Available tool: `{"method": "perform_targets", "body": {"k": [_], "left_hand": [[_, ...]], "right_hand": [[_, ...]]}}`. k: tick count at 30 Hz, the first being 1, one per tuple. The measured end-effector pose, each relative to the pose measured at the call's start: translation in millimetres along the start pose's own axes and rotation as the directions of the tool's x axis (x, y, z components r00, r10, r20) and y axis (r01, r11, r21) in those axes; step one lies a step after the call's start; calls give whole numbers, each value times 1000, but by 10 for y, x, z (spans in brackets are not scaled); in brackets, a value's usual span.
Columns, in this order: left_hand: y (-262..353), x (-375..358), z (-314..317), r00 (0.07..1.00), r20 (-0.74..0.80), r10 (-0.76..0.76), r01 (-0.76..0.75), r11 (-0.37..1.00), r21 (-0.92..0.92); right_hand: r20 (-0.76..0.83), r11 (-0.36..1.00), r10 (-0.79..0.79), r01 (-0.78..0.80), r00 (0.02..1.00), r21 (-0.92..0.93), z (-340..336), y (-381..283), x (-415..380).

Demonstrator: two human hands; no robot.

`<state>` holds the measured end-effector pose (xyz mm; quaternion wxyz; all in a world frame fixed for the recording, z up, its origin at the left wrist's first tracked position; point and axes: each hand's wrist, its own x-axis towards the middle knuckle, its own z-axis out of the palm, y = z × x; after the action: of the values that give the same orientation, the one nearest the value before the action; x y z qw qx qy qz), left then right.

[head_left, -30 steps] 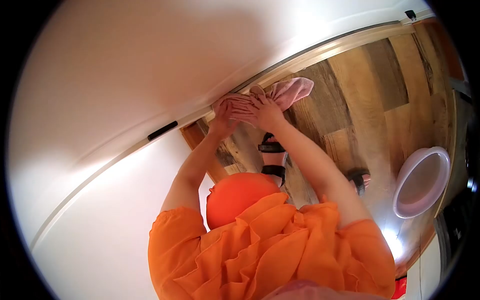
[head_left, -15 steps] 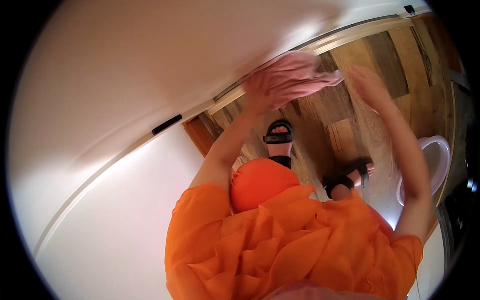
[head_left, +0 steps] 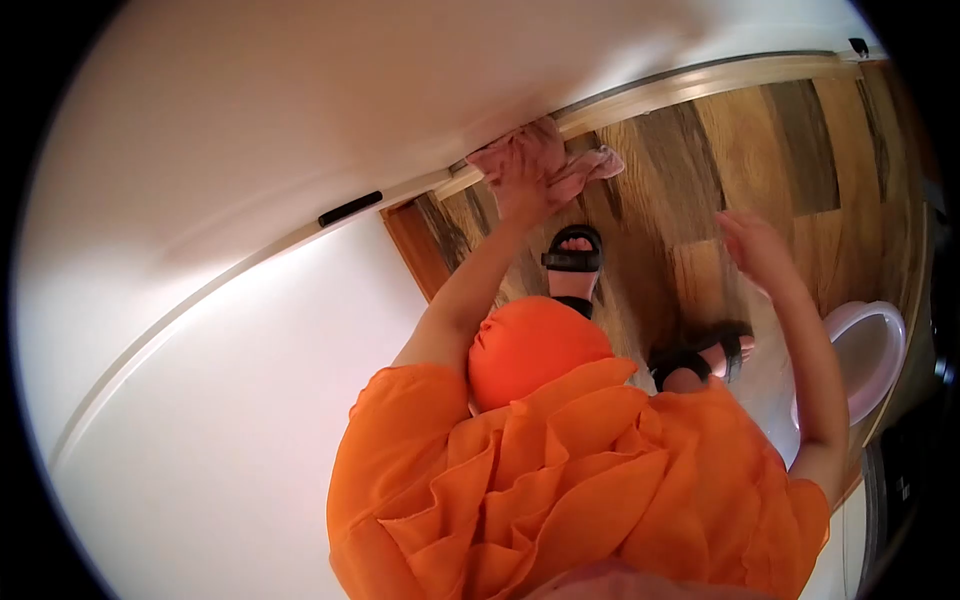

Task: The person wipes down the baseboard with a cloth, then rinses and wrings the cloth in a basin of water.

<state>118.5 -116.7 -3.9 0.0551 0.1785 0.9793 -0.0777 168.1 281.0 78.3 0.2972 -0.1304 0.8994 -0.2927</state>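
A pink cloth (head_left: 545, 150) lies bunched against the lower edge of the white door panel (head_left: 330, 90), at the upper middle of the view. My left hand (head_left: 522, 187) presses on the cloth, with its fingers spread over it. Part of the cloth trails to the right over the wood floor. To the right, my right hand (head_left: 755, 250) hangs above the floor, apart from the cloth, with nothing in it and its fingers loosely extended.
Wood-patterned floor (head_left: 660, 170) spreads below a pale track (head_left: 700, 88). Black sandals (head_left: 572, 260) are on my feet. A whitish round basin (head_left: 865, 360) stands at the right. A black handle (head_left: 350, 208) sits on the door edge, and dark objects line the far right.
My left hand and the cloth have shifted slightly left along the door's bottom edge, and the cloth is more bunched. My right hand is lower in view. The view has shifted a little.
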Motion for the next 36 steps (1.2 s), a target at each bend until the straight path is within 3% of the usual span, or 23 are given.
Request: {"method": "perform_targets", "body": {"k": [1,2,5,6,8,10,12,13,14,15,16,18,19,21,23,24,25,27,29,30,32,34,36], "left_hand": [[-150,-125,-32,988,100,-114,135,962,-237],[-325,-365,73,974,77,-211,224,933,-281],[-1006,-1161,1013,797,-234,-557,521,830,-200],[-1136,-1255,1315,710,-344,-615,602,783,-156],[-962,-985,1329,684,-440,-581,698,697,164],[-223,-288,-494,845,53,-532,532,846,13],[55,-86,-399,904,169,-392,427,835,-345],[184,43,-238,905,278,-322,419,559,-716],[395,204,-152,877,404,-259,447,137,-884],[667,411,-86,874,449,-186,474,129,-871],[919,658,126,941,316,-122,325,586,-742],[1333,1100,448,978,163,133,-64,926,-373],[1519,1270,562,959,124,255,-208,930,-303],[1594,1289,437,937,38,348,-325,906,-272],[1091,1056,-143,953,-79,291,-300,887,-351],[913,914,-150,976,10,218,-206,936,-284],[712,735,-111,986,98,137,-115,972,-205],[136,313,-230,906,68,418,-399,896,-195],[-340,-24,-18,961,-115,252,-275,915,-295],[-409,7,-27,960,-94,265,-281,913,-295],[-481,55,-27,957,-52,285,-287,911,-297],[-345,301,190,879,-4,476,-473,874,-112],[231,786,-471,790,66,609,-604,792,-83]], "right_hand": [[-21,1000,-12,13,1000,15,-56,20,50],[-38,999,-20,21,999,34,-98,41,81],[-143,999,-33,29,989,-26,-162,87,42],[-184,997,-38,25,982,-71,-181,110,1],[-111,995,27,-38,993,-96,-107,186,-94],[-46,993,64,-68,997,-100,-16,195,-175],[4,994,68,-68,998,-86,27,178,-213],[-1,996,56,-56,998,-73,50,176,-204],[-8,997,48,-48,999,-57,87,168,-203],[-10,998,45,-46,999,-39,125,153,-234],[11,999,44,-44,999,-27,142,131,-266],[38,999,47,-47,998,-15,97,103,-297],[50,998,58,-58,997,-7,25,91,-326],[83,997,77,-79,994,19,-161,64,-430],[-108,996,87,-83,990,38,-301,159,-665],[-201,995,92,-83,975,51,-345,212,-808],[-224,991,131,-122,966,51,-375,252,-944],[-267,977,213,-203,940,66,-343,286,-1199],[-192,923,376,-348,906,167,-220,256,-1364],[-149,885,449,-415,881,212,-150,244,-1411],[-175,907,404,-367,898,209,175,265,-1423],[-118,909,382,-350,916,226,268,200,-1354],[-75,889,356,-313,932,334,198,54,-1250]]}}
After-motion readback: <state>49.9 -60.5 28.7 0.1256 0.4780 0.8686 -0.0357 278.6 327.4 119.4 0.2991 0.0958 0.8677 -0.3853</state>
